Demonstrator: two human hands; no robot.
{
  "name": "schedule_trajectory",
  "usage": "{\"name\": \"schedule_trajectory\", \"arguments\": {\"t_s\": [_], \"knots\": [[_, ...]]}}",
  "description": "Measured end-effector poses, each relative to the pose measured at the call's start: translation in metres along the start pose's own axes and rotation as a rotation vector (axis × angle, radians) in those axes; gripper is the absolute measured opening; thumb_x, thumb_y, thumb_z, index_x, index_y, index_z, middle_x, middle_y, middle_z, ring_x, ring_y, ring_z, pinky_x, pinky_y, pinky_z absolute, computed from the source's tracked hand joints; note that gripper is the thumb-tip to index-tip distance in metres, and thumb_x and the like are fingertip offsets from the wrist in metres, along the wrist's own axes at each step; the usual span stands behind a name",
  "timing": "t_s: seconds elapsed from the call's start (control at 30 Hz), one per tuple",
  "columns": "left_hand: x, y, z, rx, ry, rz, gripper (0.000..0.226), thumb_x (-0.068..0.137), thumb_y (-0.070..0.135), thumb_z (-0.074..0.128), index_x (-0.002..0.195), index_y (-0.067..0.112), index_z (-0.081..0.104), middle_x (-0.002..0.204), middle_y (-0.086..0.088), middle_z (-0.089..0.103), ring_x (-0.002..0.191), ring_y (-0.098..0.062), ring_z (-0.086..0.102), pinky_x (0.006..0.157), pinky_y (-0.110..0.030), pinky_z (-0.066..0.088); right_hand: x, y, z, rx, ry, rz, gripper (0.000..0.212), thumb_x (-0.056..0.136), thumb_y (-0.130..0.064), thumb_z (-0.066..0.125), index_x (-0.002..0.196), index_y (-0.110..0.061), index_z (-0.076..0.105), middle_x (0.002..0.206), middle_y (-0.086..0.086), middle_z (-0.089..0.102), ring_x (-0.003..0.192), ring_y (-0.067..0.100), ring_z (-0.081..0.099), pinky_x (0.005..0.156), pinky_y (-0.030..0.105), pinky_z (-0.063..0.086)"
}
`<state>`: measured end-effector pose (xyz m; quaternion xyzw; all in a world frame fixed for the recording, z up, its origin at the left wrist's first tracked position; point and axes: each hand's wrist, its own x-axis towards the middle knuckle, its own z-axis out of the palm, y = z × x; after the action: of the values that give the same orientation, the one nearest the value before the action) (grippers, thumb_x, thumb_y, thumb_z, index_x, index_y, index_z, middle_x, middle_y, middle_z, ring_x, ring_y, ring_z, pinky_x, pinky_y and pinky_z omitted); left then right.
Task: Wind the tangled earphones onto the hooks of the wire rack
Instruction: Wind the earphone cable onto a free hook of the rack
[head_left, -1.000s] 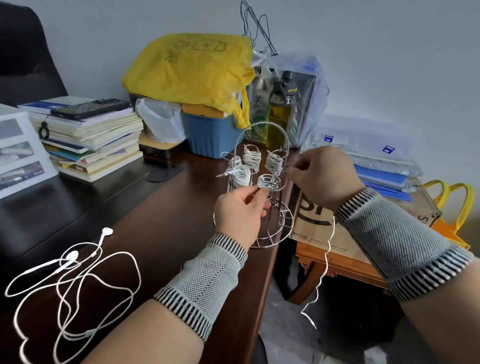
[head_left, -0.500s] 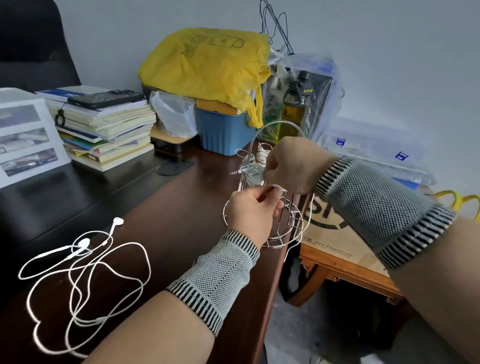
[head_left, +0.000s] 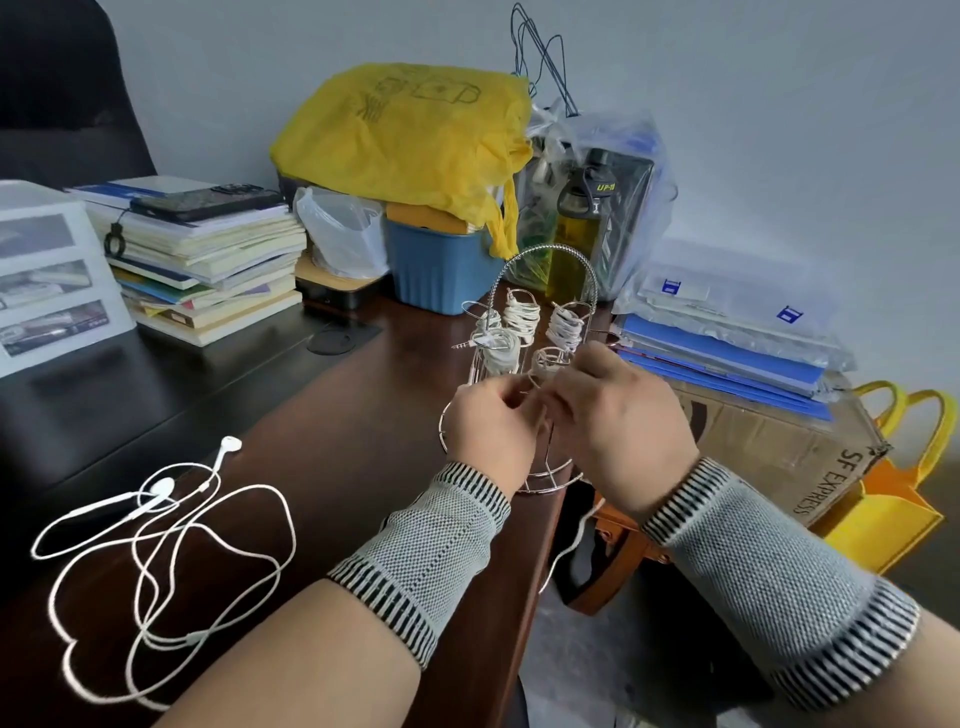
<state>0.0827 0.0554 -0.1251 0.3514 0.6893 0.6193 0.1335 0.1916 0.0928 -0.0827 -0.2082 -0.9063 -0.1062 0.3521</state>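
Note:
A chrome wire rack (head_left: 548, 260) with an arched handle stands at the desk's right edge. Three of its hooks carry wound white earphone bundles (head_left: 522, 314), and a fourth hook at the front holds a partly wound cord (head_left: 550, 358). My left hand (head_left: 485, 434) and my right hand (head_left: 621, 421) meet in front of the rack, both pinching that white cord below the front hook. Its loose tail (head_left: 569, 545) hangs down past the desk edge under my right wrist. A second, tangled white earphone set (head_left: 156, 540) lies loose on the desk at the lower left.
Behind the rack stand a blue bin (head_left: 441, 265) under a yellow bag (head_left: 405, 135), a clear bag with a bottle (head_left: 582, 228), and a book stack (head_left: 208, 254) with a phone on top. A cardboard box (head_left: 779, 441) with blue folders and a yellow tote (head_left: 893, 493) sit right of the desk.
My right hand has come down from above the rack's front hook to beside my left hand, carrying the cord with it. The hanging tail is shorter than a second ago.

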Motion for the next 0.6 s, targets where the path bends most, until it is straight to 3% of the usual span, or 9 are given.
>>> {"name": "schedule_trajectory", "arguments": {"t_s": [0.1,0.2,0.23,0.37,0.47,0.6], "knots": [[-0.004,0.004,-0.003,-0.017,-0.033,0.039,0.014,0.085,0.024,0.067,0.076,0.02,0.077,0.064,0.003,0.071,0.06,-0.017,0.067,0.063,-0.029,0.055,-0.011,0.015,0.004,0.2,-0.008,0.258,0.005,0.084,-0.014,0.068,0.082,-0.013,0.072,0.075,0.001,0.067,0.061,0.019,0.062,0.055,0.035,0.054],[-0.009,0.012,-0.007,-0.017,-0.033,0.005,0.023,0.088,0.022,0.065,0.067,0.031,0.069,0.063,0.008,0.071,0.061,-0.006,0.07,0.061,-0.025,0.053,-0.015,0.025,0.01,0.374,-0.041,0.429,0.005,0.087,-0.014,0.064,0.088,-0.019,0.065,0.076,-0.01,0.065,0.066,0.005,0.06,0.063,0.017,0.049],[-0.009,0.014,-0.008,0.0,-0.031,0.002,0.022,0.089,0.021,0.065,0.069,0.031,0.069,0.062,0.009,0.071,0.06,-0.003,0.069,0.06,-0.023,0.052,-0.016,0.026,0.012,0.476,-0.043,0.477,0.008,0.088,-0.013,0.062,0.087,-0.02,0.06,0.077,-0.009,0.064,0.067,0.007,0.06,0.063,0.018,0.049],[-0.012,0.018,-0.011,0.162,-0.037,0.033,0.013,0.09,0.027,0.063,0.08,0.025,0.071,0.067,0.009,0.072,0.065,0.001,0.068,0.074,-0.025,0.056,-0.016,0.027,0.017,0.907,-0.019,0.704,0.019,0.09,0.0,0.055,0.08,-0.016,0.054,0.082,0.008,0.067,0.077,0.022,0.067,0.074,0.038,0.055],[-0.016,0.017,-0.017,0.195,-0.001,0.043,0.005,0.088,0.023,0.065,0.084,0.024,0.063,0.074,0.009,0.072,0.07,-0.002,0.07,0.081,-0.029,0.056,-0.017,0.024,0.021,1.145,0.0,0.807,0.027,0.093,0.004,0.049,0.076,-0.014,0.058,0.075,0.007,0.065,0.074,0.018,0.067,0.07,0.037,0.054],[-0.025,0.014,-0.021,0.42,-0.028,0.097,0.012,0.089,0.027,0.066,0.078,0.024,0.062,0.074,0.013,0.07,0.074,-0.003,0.064,0.072,-0.018,0.048,-0.018,0.023,0.022,1.299,0.012,0.898,0.031,0.091,0.007,0.049,0.075,-0.011,0.067,0.071,0.007,0.067,0.073,0.018,0.063,0.069,0.03,0.052]]}}
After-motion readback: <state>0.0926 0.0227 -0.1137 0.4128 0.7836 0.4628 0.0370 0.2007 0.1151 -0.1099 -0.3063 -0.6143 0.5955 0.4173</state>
